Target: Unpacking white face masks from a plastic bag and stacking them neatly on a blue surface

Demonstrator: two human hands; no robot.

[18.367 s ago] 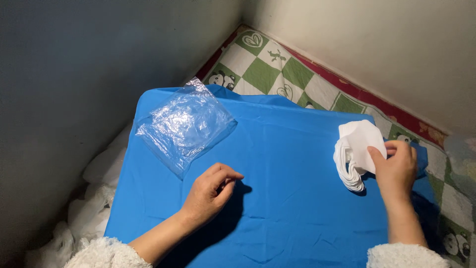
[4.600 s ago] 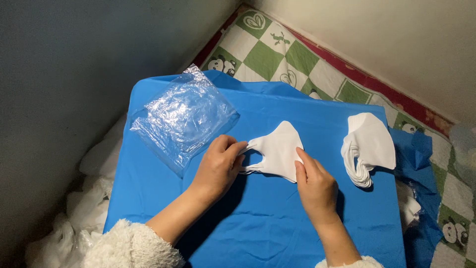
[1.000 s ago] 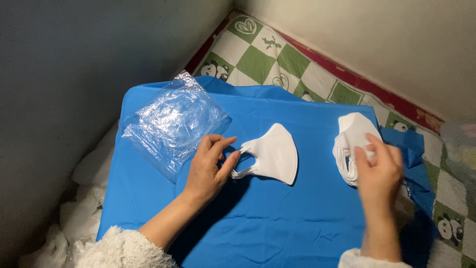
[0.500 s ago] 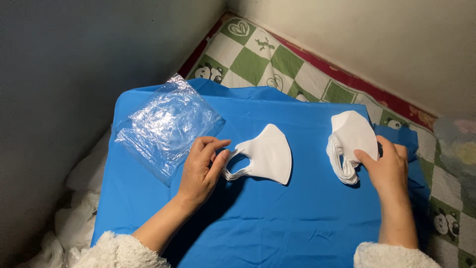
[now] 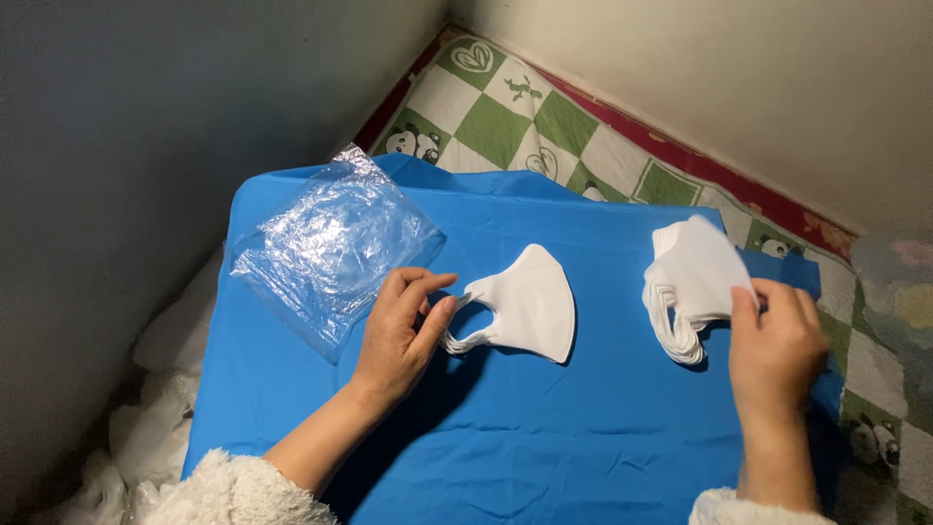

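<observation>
A single white face mask [image 5: 530,309] lies folded flat in the middle of a blue cloth [image 5: 544,447]. My left hand [image 5: 400,326] pinches the mask's ear loop at its left end. A stack of several white masks [image 5: 692,282] rests at the right of the cloth. My right hand [image 5: 775,345] touches the stack's right edge, thumb on the top mask. A pile of crinkled clear plastic bags [image 5: 330,243] sits at the cloth's upper left, just beyond my left hand.
A green and white checked quilt [image 5: 505,117] with a red border lies under the cloth toward the far wall. A dark wall runs along the left. White fluffy fabric [image 5: 155,437] bunches beside the cloth's left edge.
Over the last second my right hand stayed at the mask stack and shifted slightly along its right edge. My left hand keeps the single mask's loop. The view moved a little.
</observation>
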